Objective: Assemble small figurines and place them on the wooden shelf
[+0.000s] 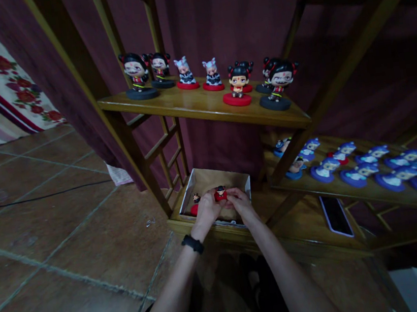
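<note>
Both my hands are over an open cardboard box (229, 172) on the bottom shelf. Between them is a small figurine (220, 194) with black hair and a red body or base. My left hand (208, 207) has its fingers closed on the figurine's left side. From the other side the fingers of my right hand (239, 202) hold it too. Left of my left hand, inside the box, lies another small figurine (196, 198) on a red base, partly hidden by that hand. A black band (192, 244) circles my left wrist.
Several figurines on round bases, such as a dark-based one (136, 76) and a red-based one (239, 83), stand on the upper shelf (194, 106). Blue-haired figurines (325, 168) line the right shelf. A phone (337, 216) lies below them. A black cable (45, 197) crosses the tiled floor.
</note>
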The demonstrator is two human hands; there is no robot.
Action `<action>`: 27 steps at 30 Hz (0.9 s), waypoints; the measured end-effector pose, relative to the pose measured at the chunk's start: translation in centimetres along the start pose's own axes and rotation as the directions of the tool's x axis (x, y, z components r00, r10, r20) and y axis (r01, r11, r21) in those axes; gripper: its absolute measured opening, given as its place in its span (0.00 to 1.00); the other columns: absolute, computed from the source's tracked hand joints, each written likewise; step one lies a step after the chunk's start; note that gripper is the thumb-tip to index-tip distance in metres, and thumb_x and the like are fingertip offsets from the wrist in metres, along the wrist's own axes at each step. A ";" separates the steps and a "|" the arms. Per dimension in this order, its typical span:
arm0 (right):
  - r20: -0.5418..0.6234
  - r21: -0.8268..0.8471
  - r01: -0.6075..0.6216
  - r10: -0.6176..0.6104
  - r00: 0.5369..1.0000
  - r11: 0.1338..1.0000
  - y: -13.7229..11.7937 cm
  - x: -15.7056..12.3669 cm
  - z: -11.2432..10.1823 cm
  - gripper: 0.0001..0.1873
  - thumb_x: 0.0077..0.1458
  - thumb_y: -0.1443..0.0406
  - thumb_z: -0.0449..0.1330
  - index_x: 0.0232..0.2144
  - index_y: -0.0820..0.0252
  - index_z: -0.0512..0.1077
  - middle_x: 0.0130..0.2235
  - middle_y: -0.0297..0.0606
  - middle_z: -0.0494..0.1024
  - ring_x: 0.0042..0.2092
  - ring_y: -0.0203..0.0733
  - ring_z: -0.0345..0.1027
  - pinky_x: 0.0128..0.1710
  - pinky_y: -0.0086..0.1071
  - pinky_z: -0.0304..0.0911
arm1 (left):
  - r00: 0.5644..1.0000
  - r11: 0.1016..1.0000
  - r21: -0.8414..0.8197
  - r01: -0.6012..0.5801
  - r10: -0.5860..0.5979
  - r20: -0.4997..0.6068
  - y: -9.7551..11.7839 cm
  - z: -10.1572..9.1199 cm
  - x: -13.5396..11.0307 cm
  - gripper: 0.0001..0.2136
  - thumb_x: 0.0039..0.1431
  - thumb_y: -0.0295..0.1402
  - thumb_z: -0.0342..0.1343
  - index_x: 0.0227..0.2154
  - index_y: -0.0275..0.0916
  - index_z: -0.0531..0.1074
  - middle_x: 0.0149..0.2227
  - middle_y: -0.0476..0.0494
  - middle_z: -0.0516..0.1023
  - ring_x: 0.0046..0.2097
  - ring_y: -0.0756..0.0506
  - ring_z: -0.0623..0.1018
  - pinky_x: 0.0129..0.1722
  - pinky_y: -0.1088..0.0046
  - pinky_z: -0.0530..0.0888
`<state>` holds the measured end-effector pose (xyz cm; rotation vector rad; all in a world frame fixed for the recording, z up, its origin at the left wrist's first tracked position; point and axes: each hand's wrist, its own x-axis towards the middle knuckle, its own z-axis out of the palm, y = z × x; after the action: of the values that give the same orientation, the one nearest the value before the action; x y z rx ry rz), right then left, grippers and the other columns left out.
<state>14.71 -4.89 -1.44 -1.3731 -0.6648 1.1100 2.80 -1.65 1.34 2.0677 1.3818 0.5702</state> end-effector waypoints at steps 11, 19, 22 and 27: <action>0.011 -0.011 0.016 -0.016 1.000 1.000 0.2 0.1 -0.2 0.10 0.38 0.63 0.57 0.28 0.57 0.66 0.24 0.27 0.72 0.22 0.32 0.65 0.24 0.29 0.65 | 1.000 1.000 0.022 -0.020 0.020 -0.001 -0.2 0.0 0.0 0.18 0.50 0.36 0.55 0.45 0.37 0.69 0.38 0.41 0.76 0.39 0.46 0.75 0.35 0.76 0.68; -0.002 -0.003 0.009 -0.009 1.000 1.000 -0.4 -0.2 0.0 0.09 0.37 0.64 0.57 0.27 0.57 0.66 0.24 0.27 0.72 0.23 0.33 0.65 0.25 0.30 0.65 | 1.000 0.999 0.038 -0.014 0.013 0.009 -0.4 0.2 0.1 0.19 0.50 0.37 0.54 0.46 0.38 0.68 0.37 0.42 0.77 0.38 0.46 0.75 0.34 0.76 0.68; 0.001 -0.001 0.001 -0.001 1.000 1.000 -0.5 -0.3 0.0 0.10 0.37 0.64 0.57 0.28 0.57 0.67 0.25 0.28 0.72 0.22 0.32 0.65 0.25 0.30 0.65 | 1.000 0.999 0.039 -0.013 0.013 0.007 -0.3 0.1 0.1 0.19 0.50 0.36 0.54 0.46 0.38 0.68 0.38 0.42 0.77 0.39 0.46 0.75 0.34 0.76 0.68; 0.008 -0.017 0.011 -0.011 1.000 1.000 -0.5 -0.4 -0.1 0.10 0.38 0.64 0.57 0.28 0.57 0.68 0.26 0.28 0.72 0.23 0.32 0.65 0.26 0.30 0.65 | 1.000 0.999 0.035 0.002 -0.003 0.029 0.0 -0.1 0.0 0.19 0.50 0.36 0.55 0.45 0.37 0.68 0.38 0.42 0.77 0.39 0.46 0.75 0.34 0.76 0.68</action>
<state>14.75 -5.25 -0.90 -1.3789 -0.6884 1.1041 2.69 -1.62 1.41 2.0933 1.3866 0.5173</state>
